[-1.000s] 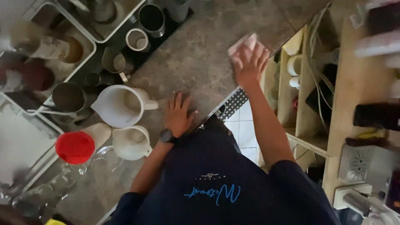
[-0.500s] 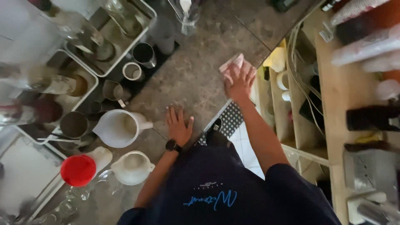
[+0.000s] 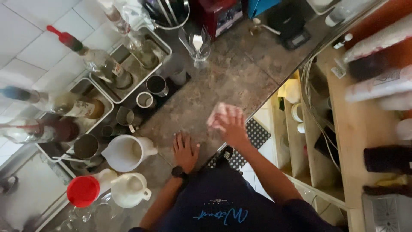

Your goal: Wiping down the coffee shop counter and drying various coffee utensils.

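Right hand (image 3: 231,124) presses its grip flat on the pink cloth (image 3: 218,112); wipe firmly while the left hand (image 3: 185,151), grip wide, braces on the tabletop (image 3: 240,73).

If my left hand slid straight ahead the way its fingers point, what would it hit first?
The left hand lies flat on the counter, fingers pointing up the bare stone. The first thing in that line looks like the clear glass of utensils, though depth is hard to judge.
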